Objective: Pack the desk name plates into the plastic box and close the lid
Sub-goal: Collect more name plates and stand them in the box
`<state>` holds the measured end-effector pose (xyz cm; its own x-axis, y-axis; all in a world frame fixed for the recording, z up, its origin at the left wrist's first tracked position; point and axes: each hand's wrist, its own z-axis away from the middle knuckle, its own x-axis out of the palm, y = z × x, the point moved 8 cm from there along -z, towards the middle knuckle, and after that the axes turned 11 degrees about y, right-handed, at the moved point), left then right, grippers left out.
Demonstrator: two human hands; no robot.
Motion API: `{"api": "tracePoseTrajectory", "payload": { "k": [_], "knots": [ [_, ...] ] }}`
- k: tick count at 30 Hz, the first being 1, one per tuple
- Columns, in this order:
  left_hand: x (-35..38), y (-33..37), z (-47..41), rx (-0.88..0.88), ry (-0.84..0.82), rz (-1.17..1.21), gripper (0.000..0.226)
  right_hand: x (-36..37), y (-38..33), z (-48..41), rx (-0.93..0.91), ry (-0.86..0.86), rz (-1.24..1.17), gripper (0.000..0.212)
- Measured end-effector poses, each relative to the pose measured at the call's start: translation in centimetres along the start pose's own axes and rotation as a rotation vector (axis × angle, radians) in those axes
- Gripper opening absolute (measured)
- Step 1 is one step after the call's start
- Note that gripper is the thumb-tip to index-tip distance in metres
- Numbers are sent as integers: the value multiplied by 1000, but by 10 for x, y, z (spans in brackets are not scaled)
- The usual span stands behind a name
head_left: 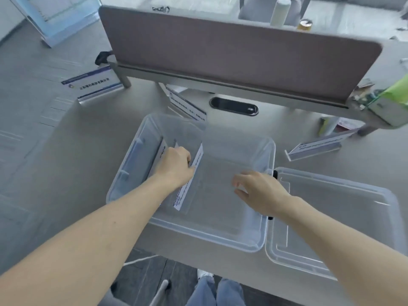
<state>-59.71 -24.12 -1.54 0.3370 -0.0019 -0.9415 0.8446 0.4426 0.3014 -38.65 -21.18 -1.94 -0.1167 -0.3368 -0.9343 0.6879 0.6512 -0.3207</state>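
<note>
A clear plastic box (212, 236) stands open on the grey desk. Inside it, at the left, my left hand (175, 165) grips a white name plate (189, 184) that stands on edge, with another plate (160, 152) against the left wall behind it. My right hand (258, 189) hovers over the box's right side, fingers apart and holding nothing. The clear lid (331, 228) lies flat to the right of the box. Three more name plates sit on the desk: far left (92, 86), behind the box (186, 104), and right (318, 145).
A brown divider panel (231, 54) runs across the back of the desk, with a black cable port (234, 106) in front of it. Green packaging and small clutter (388, 100) lie at the far right. My legs and the floor show below the desk's front edge.
</note>
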Motion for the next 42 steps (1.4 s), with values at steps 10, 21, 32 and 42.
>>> {"api": "tracePoseTrajectory", "payload": {
  "k": [10, 21, 32, 42],
  "knots": [
    [40, -15, 3, -72, 33, 76, 24, 19, -2, -2, -40, 80, 215, 27],
    [44, -35, 0, -70, 4, -90, 37, 18, -3, -3, -26, 98, 216, 27],
    [36, -39, -2, -91, 0, -160, 37, 17, -3, -2, -15, 97, 211, 27],
    [38, -39, -1, -80, -8, -183, 41, 18, -2, -4, -15, 90, 222, 26]
  ]
}}
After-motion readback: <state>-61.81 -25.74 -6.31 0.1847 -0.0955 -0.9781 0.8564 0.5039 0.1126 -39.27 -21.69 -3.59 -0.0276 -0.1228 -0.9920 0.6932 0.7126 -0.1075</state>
